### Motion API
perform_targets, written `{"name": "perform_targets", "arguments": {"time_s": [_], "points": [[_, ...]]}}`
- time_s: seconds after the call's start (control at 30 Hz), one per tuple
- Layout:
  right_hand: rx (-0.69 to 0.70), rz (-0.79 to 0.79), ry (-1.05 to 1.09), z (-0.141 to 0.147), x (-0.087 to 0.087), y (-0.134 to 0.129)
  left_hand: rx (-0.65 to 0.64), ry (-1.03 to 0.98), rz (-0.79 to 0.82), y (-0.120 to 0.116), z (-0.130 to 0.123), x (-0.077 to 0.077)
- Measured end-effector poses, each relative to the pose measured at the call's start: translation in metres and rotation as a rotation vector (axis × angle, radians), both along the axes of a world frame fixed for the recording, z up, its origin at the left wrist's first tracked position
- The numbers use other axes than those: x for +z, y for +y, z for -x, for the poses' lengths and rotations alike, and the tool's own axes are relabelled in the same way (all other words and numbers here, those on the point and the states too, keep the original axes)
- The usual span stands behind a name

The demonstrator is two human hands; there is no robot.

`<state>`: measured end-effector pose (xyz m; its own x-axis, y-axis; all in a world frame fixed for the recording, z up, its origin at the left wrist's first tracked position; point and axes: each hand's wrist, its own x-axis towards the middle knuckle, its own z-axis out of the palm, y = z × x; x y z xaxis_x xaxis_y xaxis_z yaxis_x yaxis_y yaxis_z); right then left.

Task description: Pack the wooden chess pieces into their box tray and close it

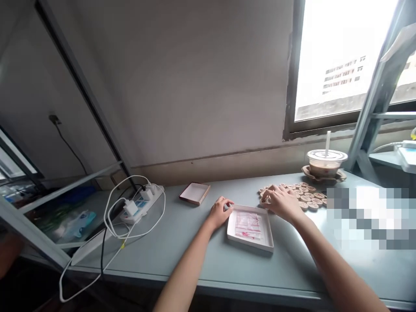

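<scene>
An open white box (250, 246) lies on the grey table, with a flat plastic bag with red print (248, 223) inside it. My left hand (221, 211) is at the box's upper left corner, its fingers curled around something small and grey that I cannot make out. Many round wooden pieces with carved marks (313, 201) lie flat in a group behind and right of the box. My right hand (278, 200) reaches over the left part of this group, fingers bent down and touching pieces there; its fingertips are partly hidden.
A second shallow box with dark edges (195, 193) sits farther back on the left. White cables and a power strip (143, 203) lie at the left. A drink cup with a straw (326, 161) stands on a holder at the back right.
</scene>
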<state>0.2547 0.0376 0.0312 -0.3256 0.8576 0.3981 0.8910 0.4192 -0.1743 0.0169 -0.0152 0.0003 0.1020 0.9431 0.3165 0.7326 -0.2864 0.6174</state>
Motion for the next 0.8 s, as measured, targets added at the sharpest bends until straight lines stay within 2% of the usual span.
{"name": "perform_targets", "arguments": {"time_s": [0.1, 0.13, 0.27, 0.33, 0.47, 0.53, 0.67, 0.8], "points": [[-0.006, -0.039, 0.103, 0.003, 0.006, -0.002, 0.024, 0.014, 0.027, -0.001, -0.001, 0.002], [0.051, -0.011, 0.129, 0.006, 0.009, -0.005, 0.029, 0.015, 0.034, -0.002, -0.002, 0.003], [0.436, 0.17, 0.121, 0.027, 0.011, -0.02, -0.015, -0.011, 0.011, -0.003, -0.003, 0.003], [0.511, 0.143, 0.05, 0.041, 0.004, -0.028, -0.051, -0.037, -0.029, -0.003, -0.003, 0.002], [0.484, -0.058, -0.051, 0.062, -0.009, -0.038, -0.05, -0.042, -0.039, -0.001, -0.003, 0.0], [0.462, -0.077, -0.039, 0.063, -0.008, -0.039, -0.031, -0.024, -0.028, 0.0, -0.003, 0.0], [0.432, 0.027, 0.02, 0.045, 0.008, -0.034, 0.011, -0.108, 0.071, 0.002, -0.003, -0.001], [0.26, 0.24, 0.044, 0.002, 0.021, -0.017, -0.023, -0.175, 0.156, 0.0, -0.003, -0.001]]}}
